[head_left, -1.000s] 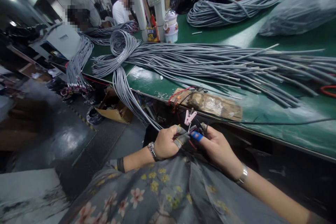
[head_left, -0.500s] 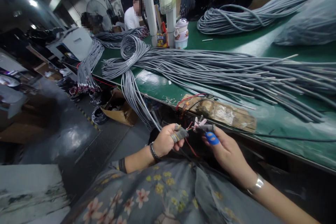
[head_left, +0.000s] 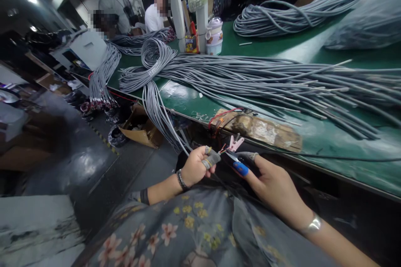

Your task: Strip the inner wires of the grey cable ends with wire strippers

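Observation:
My left hand (head_left: 199,166), with grey tape around a finger, is closed on the end of a grey cable (head_left: 184,147). Thin coloured wires (head_left: 222,149) fan out of that end past my fingertips. Between thumb and finger of my right hand (head_left: 272,179) is a small pointed metal tool (head_left: 231,157), its kind unclear. Its tip lies close to the wires; contact cannot be made out. A blue cover sits on the right thumb and a grey one on a finger. Just beyond the wires, a pink clip (head_left: 234,144) is at the bench edge.
A long bundle of grey cables (head_left: 225,71) lies along the green bench (head_left: 332,152), partly hanging over its front edge. A tape-wrapped wooden block (head_left: 266,130) sits near the edge. Behind are a coiled cable bundle (head_left: 272,21), a plastic bag, a lidded cup (head_left: 214,37) and two people.
My right hand has turned, bringing the metal tool's tip into view by the wires. A red wire that hung below the hands no longer shows. My left hand stays nearly still.

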A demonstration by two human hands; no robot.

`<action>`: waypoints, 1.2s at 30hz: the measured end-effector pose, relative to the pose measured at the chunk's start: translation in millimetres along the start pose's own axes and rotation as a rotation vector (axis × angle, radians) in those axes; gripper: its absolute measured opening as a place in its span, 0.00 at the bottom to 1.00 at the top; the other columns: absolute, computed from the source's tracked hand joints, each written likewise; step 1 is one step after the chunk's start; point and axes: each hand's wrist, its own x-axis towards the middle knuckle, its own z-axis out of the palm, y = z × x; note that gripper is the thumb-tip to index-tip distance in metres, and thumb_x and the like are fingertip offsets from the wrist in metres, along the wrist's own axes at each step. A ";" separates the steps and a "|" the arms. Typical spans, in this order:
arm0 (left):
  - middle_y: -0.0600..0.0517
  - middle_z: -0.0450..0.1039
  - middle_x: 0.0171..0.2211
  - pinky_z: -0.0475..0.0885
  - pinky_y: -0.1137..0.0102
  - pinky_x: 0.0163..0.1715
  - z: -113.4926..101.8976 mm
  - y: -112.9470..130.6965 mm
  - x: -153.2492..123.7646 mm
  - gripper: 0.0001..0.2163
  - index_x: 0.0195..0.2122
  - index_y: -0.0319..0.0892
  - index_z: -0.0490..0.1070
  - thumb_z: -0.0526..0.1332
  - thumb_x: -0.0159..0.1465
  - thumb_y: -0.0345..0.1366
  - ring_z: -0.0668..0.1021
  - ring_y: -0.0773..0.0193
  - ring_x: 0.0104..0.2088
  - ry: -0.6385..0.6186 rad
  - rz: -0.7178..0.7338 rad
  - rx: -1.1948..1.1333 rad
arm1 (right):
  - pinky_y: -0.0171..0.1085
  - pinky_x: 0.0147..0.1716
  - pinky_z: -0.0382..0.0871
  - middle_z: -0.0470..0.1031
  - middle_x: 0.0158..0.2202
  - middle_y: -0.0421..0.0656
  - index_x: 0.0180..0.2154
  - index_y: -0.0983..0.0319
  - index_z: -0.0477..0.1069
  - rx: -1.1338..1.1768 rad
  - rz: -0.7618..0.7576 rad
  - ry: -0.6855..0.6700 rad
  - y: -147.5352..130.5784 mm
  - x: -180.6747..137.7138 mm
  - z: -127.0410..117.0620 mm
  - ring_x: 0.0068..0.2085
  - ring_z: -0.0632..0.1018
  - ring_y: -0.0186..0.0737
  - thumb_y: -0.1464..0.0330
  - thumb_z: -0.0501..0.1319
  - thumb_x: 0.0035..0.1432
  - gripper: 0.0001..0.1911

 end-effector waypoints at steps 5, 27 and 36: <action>0.60 0.63 0.15 0.55 0.78 0.11 0.8 -0.1 -0.6 0.26 0.26 0.40 0.63 0.63 0.49 0.61 0.61 0.77 0.11 0.006 0.005 0.016 | 0.35 0.25 0.68 0.78 0.30 0.44 0.37 0.58 0.74 0.018 0.007 -0.003 -1.0 -0.2 -0.4 0.27 0.77 0.41 0.55 0.54 0.60 0.16; 0.59 0.64 0.15 0.58 0.79 0.12 1.0 -2.4 -0.7 0.25 0.27 0.40 0.63 0.63 0.49 0.60 0.63 0.76 0.13 0.016 0.000 0.035 | 0.35 0.26 0.68 0.79 0.30 0.43 0.37 0.58 0.74 0.109 0.045 -0.029 -2.1 -2.5 -0.6 0.28 0.77 0.41 0.55 0.54 0.60 0.17; 0.60 0.63 0.15 0.58 0.78 0.12 2.3 0.0 -0.9 0.24 0.26 0.40 0.63 0.64 0.49 0.59 0.62 0.76 0.13 0.016 -0.017 0.039 | 0.35 0.24 0.66 0.78 0.29 0.43 0.37 0.58 0.74 0.058 0.037 -0.005 1.2 -2.5 0.8 0.26 0.77 0.41 0.54 0.55 0.60 0.16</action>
